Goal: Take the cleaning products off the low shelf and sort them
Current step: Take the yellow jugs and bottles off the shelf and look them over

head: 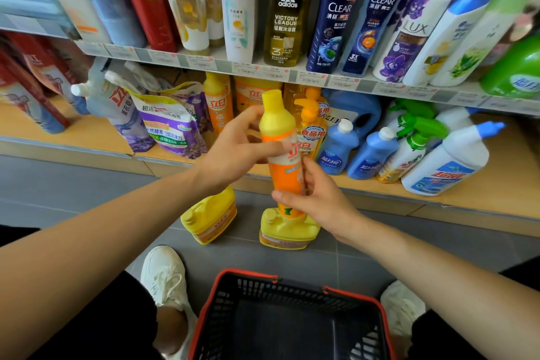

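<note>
Both hands hold the orange bottle upright before the low shelf: left hand grips its upper body, right hand pinches lower down. The bottle's base is hidden behind the right hand's fingers; its label is partly covered.

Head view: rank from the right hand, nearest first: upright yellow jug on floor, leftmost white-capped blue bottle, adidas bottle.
1. Yellow jug: floor, just below the right hand.
2. Blue bottle: low shelf, behind the hand.
3. Adidas bottle: upper shelf, farthest.

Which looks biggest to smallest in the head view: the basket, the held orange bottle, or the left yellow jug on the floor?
1. basket
2. orange bottle and left yellow jug: unsure, because the bottle is nearer the camera.
</note>
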Demonstrator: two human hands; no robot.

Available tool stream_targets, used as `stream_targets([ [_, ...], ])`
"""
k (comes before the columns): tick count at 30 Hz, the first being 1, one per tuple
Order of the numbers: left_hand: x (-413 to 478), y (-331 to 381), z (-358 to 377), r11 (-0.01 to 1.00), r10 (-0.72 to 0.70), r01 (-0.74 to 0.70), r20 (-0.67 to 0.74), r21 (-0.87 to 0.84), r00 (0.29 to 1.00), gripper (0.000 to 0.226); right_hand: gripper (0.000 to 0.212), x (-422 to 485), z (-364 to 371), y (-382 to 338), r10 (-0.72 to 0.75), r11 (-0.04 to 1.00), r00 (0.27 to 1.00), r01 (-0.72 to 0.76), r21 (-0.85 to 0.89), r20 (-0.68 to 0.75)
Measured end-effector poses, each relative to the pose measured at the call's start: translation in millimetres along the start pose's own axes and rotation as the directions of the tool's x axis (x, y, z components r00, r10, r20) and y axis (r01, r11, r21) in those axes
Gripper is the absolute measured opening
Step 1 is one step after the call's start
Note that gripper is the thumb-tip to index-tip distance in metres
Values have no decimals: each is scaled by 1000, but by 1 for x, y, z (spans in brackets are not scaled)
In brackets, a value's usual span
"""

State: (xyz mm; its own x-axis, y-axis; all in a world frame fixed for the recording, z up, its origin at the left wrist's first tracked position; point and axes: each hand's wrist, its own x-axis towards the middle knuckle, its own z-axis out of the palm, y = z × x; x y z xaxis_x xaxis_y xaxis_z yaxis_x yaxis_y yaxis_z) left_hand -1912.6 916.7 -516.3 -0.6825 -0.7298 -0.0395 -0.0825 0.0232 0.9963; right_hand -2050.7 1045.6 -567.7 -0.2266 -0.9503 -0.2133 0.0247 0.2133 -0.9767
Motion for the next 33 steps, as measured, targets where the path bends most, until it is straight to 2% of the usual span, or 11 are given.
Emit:
stream_targets([
  [4,-9,6,11,969,143,-163,114,184,983,54,64,4,-9,-1,-188,976,977,175,-128,-101],
  [9,-7,15,4,952,213,-228,94,202,973,47,61,5,-12,10,-176,975,979,158,-158,-108],
  [12,-6,16,-6,858,316,-353,157,373,936,33,66,4,-16,18,-161,969,982,139,-202,-96],
  [16,-9,13,-11,661,400,-468,253,586,881,25,69,4,-20,23,-150,951,981,110,-288,-120],
  [19,-10,10,-11,573,445,-495,258,654,857,15,72,4,-20,25,-156,920,976,88,-382,-151],
  [22,-11,8,-7,548,464,-459,202,699,862,7,72,3,-19,24,-185,890,968,93,-446,-167],
  [25,-10,6,-5,589,433,-370,107,718,895,4,71,2,-19,23,-216,860,961,105,-500,-171],
  [27,-7,6,-7,690,361,-321,76,649,929,3,70,3,-20,23,-210,862,964,104,-496,-163],
  [30,-3,7,-12,867,234,-267,131,421,964,11,66,5,-21,22,-153,911,981,93,-401,-121],
  [33,1,7,-16,918,183,-231,172,321,968,28,59,6,-24,18,-58,965,998,47,-257,-34],
])
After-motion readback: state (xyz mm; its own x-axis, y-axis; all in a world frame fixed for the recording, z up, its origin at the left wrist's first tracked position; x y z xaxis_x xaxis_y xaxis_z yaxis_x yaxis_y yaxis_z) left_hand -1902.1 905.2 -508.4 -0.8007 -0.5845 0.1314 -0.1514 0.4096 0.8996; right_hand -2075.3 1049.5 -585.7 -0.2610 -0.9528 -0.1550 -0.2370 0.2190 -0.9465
